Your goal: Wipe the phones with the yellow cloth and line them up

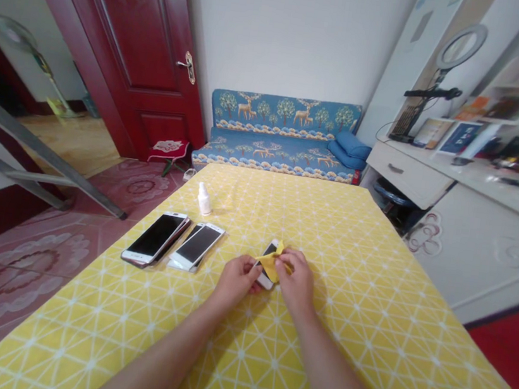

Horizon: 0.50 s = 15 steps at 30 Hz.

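A small white phone (271, 249) lies between my hands over the yellow patterned tablecloth (351, 257). My left hand (237, 279) grips the phone's near end from the left. My right hand (295, 279) pinches a yellow cloth (269, 262) that drapes over the phone's screen. Both hands touch the cloth and phone at the table's middle.
Two stacked pairs of phones (156, 238) (197, 245) lie to the left, with a small white spray bottle (204, 199) behind them. A blue patterned sofa (281, 135) stands beyond the table, a red door (131, 43) at left, a white desk (457, 176) at right.
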Available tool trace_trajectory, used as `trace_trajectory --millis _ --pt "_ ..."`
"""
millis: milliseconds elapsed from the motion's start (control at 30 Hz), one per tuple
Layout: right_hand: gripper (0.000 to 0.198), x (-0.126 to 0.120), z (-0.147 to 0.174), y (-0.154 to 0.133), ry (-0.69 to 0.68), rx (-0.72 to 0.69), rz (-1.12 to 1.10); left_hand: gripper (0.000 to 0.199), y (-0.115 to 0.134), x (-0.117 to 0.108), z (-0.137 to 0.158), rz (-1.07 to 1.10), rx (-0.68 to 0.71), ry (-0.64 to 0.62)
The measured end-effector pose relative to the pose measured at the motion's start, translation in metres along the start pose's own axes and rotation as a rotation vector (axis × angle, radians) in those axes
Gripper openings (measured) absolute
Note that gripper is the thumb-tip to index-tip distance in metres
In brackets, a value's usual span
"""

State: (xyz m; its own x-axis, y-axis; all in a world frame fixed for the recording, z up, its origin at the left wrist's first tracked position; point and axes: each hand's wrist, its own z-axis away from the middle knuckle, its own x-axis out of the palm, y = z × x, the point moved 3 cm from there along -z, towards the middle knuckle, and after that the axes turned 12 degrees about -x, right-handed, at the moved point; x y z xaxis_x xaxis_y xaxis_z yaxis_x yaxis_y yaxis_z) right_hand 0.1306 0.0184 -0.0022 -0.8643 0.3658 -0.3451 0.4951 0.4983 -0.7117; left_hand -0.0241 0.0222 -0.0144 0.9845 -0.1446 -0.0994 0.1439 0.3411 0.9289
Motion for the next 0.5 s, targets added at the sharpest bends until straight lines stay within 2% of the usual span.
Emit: trace_trajectory --millis 67,133,267,500 --pt "0.01 0.0022 0.0007 0.0007 -0.011 0.009 0.012 0.029 -0.0021 0.0007 0.0006 -0.034 0.086 -0.012" --pt "0.016 0.0038 0.0016 0.0023 -0.021 0.041 0.018 0.028 -0.0034 -0.0007 0.0009 -0.065 0.146 -0.023" --pt "0.024 0.0052 0.0023 0.0038 -0.042 0.057 0.017 0.027 -0.0056 -0.0031 -0.0006 -0.115 0.204 0.002" --pt "0.018 0.0047 0.0007 0.0027 -0.061 0.016 0.03 0.027 -0.0057 -0.0029 -0.0023 -0.123 0.228 -0.012"
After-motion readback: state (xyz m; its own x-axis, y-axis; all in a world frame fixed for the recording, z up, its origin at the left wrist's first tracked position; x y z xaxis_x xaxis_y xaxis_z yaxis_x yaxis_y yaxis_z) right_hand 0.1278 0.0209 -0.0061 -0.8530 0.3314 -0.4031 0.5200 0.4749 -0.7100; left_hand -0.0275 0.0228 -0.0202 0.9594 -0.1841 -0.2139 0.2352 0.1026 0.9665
